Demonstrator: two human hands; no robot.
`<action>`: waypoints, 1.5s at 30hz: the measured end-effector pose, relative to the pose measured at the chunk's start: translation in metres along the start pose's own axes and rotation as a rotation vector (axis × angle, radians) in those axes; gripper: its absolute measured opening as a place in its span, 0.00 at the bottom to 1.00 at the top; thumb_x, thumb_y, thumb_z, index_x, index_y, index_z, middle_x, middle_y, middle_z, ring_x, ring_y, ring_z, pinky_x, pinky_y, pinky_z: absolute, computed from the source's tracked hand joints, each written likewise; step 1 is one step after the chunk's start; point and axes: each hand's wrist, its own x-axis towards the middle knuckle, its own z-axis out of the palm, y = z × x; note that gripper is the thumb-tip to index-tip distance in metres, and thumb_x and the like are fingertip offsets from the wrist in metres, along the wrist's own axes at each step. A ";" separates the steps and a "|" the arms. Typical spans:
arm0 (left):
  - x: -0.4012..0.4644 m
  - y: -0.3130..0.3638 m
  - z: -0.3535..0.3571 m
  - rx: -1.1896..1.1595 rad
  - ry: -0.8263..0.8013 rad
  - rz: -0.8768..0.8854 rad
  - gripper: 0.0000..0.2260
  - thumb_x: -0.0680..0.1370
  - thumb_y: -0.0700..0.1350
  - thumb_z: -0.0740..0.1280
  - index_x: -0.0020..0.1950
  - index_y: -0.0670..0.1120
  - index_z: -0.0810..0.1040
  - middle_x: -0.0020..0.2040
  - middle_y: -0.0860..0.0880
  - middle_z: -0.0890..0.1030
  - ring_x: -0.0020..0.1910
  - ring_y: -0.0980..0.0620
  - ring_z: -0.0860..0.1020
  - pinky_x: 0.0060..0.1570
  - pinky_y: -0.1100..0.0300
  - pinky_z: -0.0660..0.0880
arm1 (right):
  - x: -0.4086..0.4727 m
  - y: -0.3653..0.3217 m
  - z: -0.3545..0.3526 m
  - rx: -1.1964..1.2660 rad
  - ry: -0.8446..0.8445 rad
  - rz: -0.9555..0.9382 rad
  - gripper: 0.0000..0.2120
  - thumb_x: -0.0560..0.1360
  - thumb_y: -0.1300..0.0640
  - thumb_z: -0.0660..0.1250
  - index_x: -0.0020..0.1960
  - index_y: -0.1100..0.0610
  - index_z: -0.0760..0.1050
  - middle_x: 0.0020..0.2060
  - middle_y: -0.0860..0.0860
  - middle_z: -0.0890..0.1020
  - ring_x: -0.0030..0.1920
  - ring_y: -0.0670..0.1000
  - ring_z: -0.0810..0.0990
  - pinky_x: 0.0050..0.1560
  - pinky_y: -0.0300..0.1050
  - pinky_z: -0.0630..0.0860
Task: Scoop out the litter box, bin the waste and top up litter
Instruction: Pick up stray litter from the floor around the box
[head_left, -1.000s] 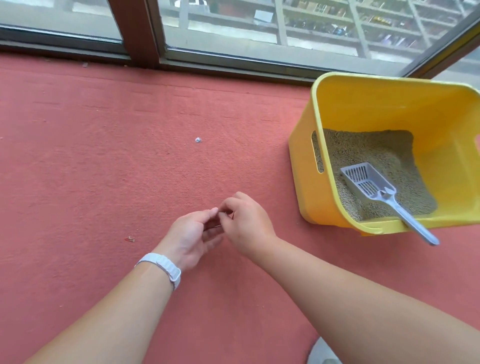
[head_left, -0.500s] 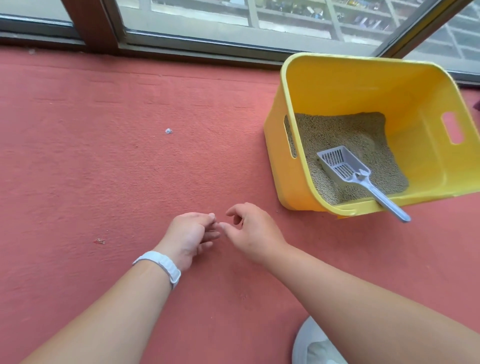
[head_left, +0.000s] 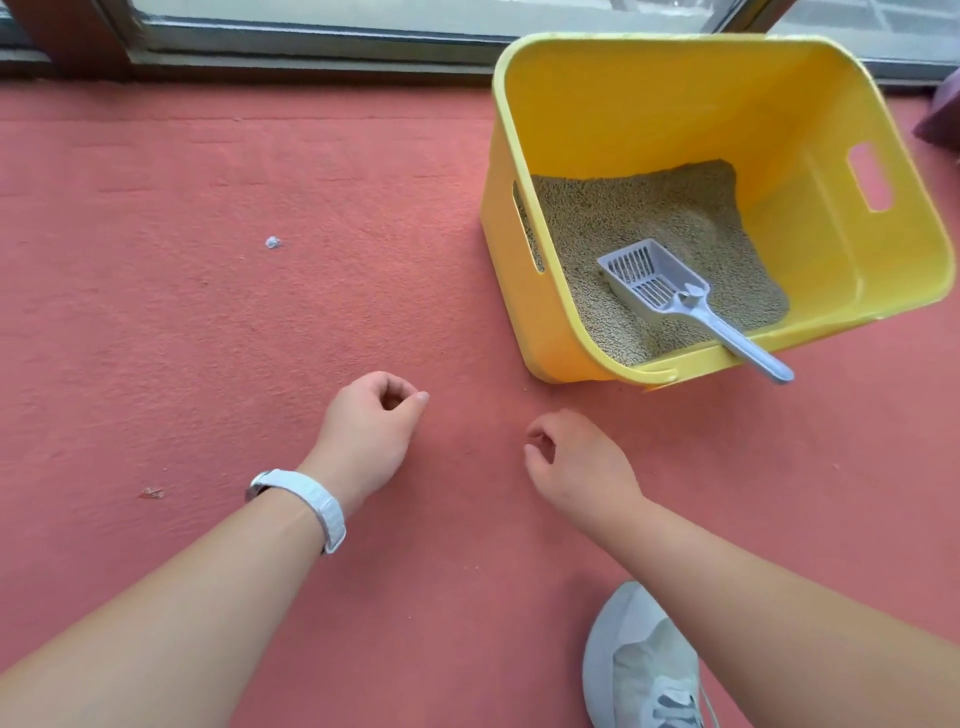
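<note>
A yellow plastic litter box (head_left: 810, 124) stands on the red floor at the upper right, holding beige litter (head_left: 649, 218) piled toward its left side. A grey slotted scoop (head_left: 670, 291) lies in the litter, its handle resting over the near rim. My left hand (head_left: 369, 431), with a white wristband, hovers over the floor left of the box, fingers curled loosely with nothing visible in them. My right hand (head_left: 576, 467) is a little to the right, below the box's near corner, fingers also curled and holding nothing.
A window frame (head_left: 311, 47) runs along the far edge of the red floor (head_left: 208, 312). A small pale scrap (head_left: 272, 242) and a tiny reddish bit (head_left: 151, 492) lie on the floor at left. My grey shoe (head_left: 644, 670) is at the bottom right.
My hands were touching at the fingertips; they have drawn apart, the right one moving toward the box. The view has tilted down and moved nearer the box, showing my shoe.
</note>
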 end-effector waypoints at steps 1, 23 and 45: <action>-0.001 -0.003 -0.004 0.089 -0.015 0.028 0.07 0.76 0.45 0.70 0.38 0.48 0.78 0.34 0.50 0.80 0.33 0.51 0.75 0.38 0.58 0.71 | -0.002 -0.002 0.001 -0.008 -0.020 -0.039 0.08 0.76 0.52 0.64 0.54 0.51 0.77 0.50 0.48 0.76 0.52 0.51 0.77 0.51 0.47 0.74; -0.028 -0.049 -0.040 0.190 0.109 -0.009 0.07 0.78 0.45 0.66 0.40 0.53 0.75 0.36 0.56 0.78 0.38 0.58 0.75 0.43 0.58 0.69 | 0.009 -0.047 0.033 -0.213 -0.009 -0.234 0.10 0.79 0.52 0.61 0.50 0.58 0.76 0.49 0.53 0.76 0.51 0.60 0.77 0.45 0.51 0.74; 0.055 -0.021 -0.150 0.205 0.431 0.000 0.05 0.78 0.46 0.67 0.45 0.46 0.77 0.41 0.50 0.78 0.44 0.47 0.75 0.45 0.59 0.66 | 0.047 -0.147 -0.002 0.352 -0.139 -0.097 0.09 0.81 0.51 0.56 0.45 0.53 0.69 0.40 0.51 0.80 0.44 0.56 0.81 0.47 0.53 0.77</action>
